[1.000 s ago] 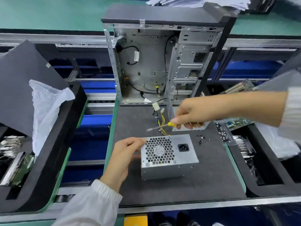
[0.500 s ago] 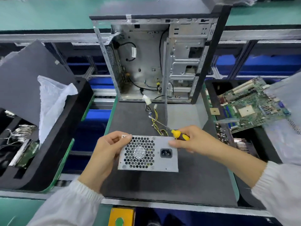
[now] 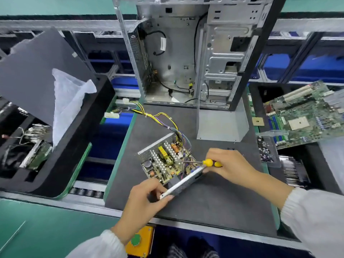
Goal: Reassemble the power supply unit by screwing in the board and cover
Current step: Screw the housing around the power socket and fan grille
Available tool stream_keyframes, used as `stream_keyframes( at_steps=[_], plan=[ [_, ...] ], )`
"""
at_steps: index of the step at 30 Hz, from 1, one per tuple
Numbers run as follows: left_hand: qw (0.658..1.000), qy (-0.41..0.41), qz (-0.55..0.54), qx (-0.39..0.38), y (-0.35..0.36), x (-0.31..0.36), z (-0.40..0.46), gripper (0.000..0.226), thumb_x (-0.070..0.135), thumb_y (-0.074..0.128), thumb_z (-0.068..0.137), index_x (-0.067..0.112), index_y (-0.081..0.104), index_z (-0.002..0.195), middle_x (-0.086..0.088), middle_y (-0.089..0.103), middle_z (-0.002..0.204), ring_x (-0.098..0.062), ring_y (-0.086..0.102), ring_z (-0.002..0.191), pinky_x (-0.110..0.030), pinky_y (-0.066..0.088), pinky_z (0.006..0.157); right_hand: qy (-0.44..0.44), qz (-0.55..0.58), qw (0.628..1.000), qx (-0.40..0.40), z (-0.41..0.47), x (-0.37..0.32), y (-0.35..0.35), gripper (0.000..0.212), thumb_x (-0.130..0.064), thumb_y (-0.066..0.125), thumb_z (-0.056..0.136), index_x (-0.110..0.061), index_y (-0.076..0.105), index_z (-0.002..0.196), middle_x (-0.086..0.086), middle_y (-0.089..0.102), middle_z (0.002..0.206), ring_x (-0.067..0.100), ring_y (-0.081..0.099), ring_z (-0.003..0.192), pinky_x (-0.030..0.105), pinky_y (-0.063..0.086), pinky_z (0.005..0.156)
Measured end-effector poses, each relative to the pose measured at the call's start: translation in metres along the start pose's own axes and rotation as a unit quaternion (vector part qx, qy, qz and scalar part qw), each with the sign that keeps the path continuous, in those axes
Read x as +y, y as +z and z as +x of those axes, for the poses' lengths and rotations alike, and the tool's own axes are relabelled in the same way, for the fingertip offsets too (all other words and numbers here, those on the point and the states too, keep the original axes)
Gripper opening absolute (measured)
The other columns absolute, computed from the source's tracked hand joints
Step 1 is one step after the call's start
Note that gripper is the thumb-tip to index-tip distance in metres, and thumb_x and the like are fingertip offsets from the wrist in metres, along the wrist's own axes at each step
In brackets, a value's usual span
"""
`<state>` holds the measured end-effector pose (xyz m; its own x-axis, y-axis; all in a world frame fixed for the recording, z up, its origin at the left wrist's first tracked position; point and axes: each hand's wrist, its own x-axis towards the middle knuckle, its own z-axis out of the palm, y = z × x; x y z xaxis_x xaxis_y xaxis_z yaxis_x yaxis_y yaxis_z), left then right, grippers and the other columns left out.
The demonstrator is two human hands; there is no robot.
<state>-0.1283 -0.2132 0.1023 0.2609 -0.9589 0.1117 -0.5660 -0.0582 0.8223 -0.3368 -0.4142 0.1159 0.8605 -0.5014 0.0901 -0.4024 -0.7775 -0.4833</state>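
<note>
Currently: open computer case point(image 3: 186, 53) stands beyond both hands at the far edge of the tabletop point(image 3: 214, 198). Motherboard point(image 3: 305, 116) sits far right of the right hand, no print legible on it. Loose cover point(image 3: 222, 123) lies just beyond the right hand. Power supply unit point(image 3: 167, 162) sits between the hands, open side up, board point(image 3: 163, 161) exposed; no readable label. Its cable bundle point(image 3: 158, 118) runs away past the left hand. Left hand point(image 3: 143, 200) grips the unit's near corner. Right hand point(image 3: 229, 164) holds the yellow-handled screwdriver point(image 3: 202, 162), tip down on the board. Loose screws point(image 3: 265, 149) lie right of that hand.
</note>
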Motion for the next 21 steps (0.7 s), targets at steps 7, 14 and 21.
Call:
stream_keyframes(
  at_steps=[7,14,21],
  plan=[
    [0.987,0.106,0.092,0.077,-0.028,0.005,0.040,0.016,0.033,0.068,0.088,0.018,0.071,0.088,0.011,0.060,0.080,-0.007,0.057,0.077,-0.018,0.044,0.071,0.112,0.008,0.983,0.144,0.014,0.041,-0.013,0.017,-0.024,0.068,0.087,-0.018,0.071,0.102,-0.007,0.070,0.091,0.012,0.059,0.079,0.026,0.044,0.066],
    [0.978,-0.023,0.204,0.035,-0.039,-0.006,0.101,0.029,0.009,0.058,0.096,0.005,0.066,0.123,-0.011,0.068,0.102,-0.029,0.065,0.094,-0.044,0.052,0.087,0.255,-0.033,0.950,0.180,-0.049,0.079,-0.011,0.012,-0.026,0.064,0.089,-0.018,0.070,0.082,-0.006,0.061,0.070,0.021,0.057,0.068,0.036,0.046,0.056],
    [0.979,-0.036,0.200,0.021,-0.035,0.012,0.083,0.006,0.014,0.074,0.085,0.009,0.075,0.088,0.003,0.069,0.066,-0.016,0.066,0.066,-0.036,0.056,0.073,0.266,-0.033,0.948,0.171,-0.035,0.082,0.011,0.021,-0.031,0.066,0.087,-0.024,0.071,0.107,-0.007,0.060,0.095,0.017,0.059,0.083,0.034,0.048,0.061]
  ],
)
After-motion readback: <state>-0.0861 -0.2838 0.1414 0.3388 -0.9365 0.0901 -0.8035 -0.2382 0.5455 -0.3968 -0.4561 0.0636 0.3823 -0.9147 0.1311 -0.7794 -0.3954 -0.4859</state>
